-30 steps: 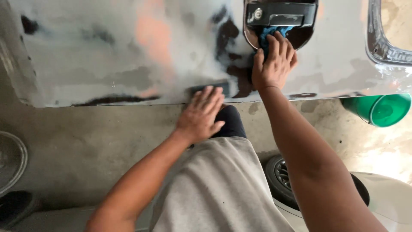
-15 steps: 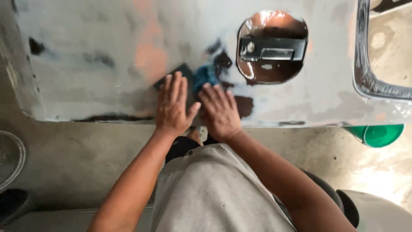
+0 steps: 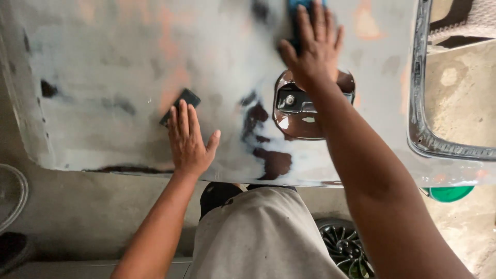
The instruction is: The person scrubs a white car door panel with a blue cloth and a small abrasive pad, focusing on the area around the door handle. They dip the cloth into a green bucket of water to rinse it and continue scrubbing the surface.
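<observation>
A sanded grey car door panel [image 3: 103,62] lies flat before me, with patches of brown paint and orange primer. My left hand [image 3: 188,142] lies flat on it, fingertips pressing a dark sanding pad [image 3: 182,102]. My right hand [image 3: 312,46] reaches farther up the panel and presses a blue cloth [image 3: 298,7] against it, just beyond the brown handle recess [image 3: 302,116]. My fingers hide most of the cloth.
The door's window frame [image 3: 426,119] runs along the right side. Below the panel is a concrete floor with a green bucket [image 3: 448,194], a dark alloy wheel [image 3: 345,248] and a round rim [image 3: 11,199] at the left edge. My grey-clothed knee [image 3: 258,237] is under the panel's near edge.
My right hand has moved the blue cloth from beside my left hand to above the handle recess. My left hand has stayed on the dark pad, a little lower and to the left.
</observation>
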